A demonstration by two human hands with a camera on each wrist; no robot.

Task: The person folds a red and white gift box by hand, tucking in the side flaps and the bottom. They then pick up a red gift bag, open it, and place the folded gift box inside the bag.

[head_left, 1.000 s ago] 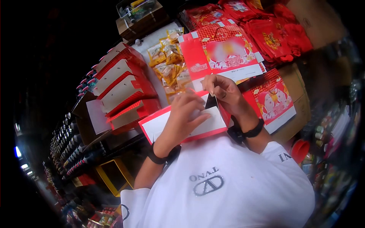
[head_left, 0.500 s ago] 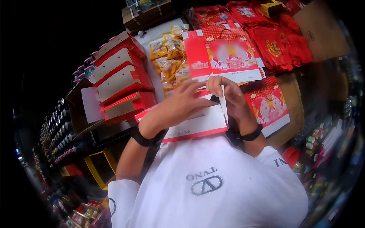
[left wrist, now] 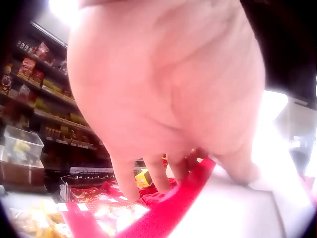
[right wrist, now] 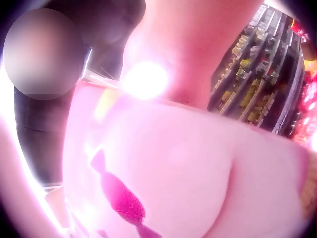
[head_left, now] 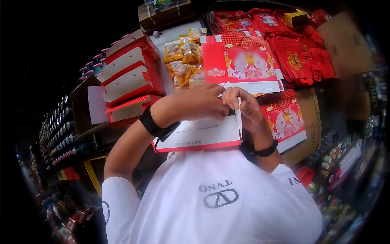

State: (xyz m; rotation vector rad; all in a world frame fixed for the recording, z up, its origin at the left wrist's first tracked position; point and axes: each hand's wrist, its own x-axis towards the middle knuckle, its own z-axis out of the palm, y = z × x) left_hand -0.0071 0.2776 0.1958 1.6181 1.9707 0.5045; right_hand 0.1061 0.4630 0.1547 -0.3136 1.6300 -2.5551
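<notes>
A flat red and white cardboard box (head_left: 199, 136) lies in front of my chest with its white inside up. My left hand (head_left: 203, 101) reaches across its far edge; in the left wrist view the fingers (left wrist: 148, 173) come down on the red edge (left wrist: 168, 213) with the thumb on the white face. My right hand (head_left: 239, 103) is right beside it, knuckles touching, and pinches the upright white side flap (head_left: 239, 122). The right wrist view is washed out and shows only the pale box face (right wrist: 148, 173).
Printed red box blanks (head_left: 248, 61) and yellow snack packets (head_left: 183, 57) lie on the table beyond. Folded red and white boxes (head_left: 130, 77) are stacked at the left. A brown carton (head_left: 345, 38) sits at the far right. Shop shelves (left wrist: 44, 94) surround me.
My left hand slid right across the box until it met the right hand, going from lying on the white face to gripping the far edge. The side flap rose upright.
</notes>
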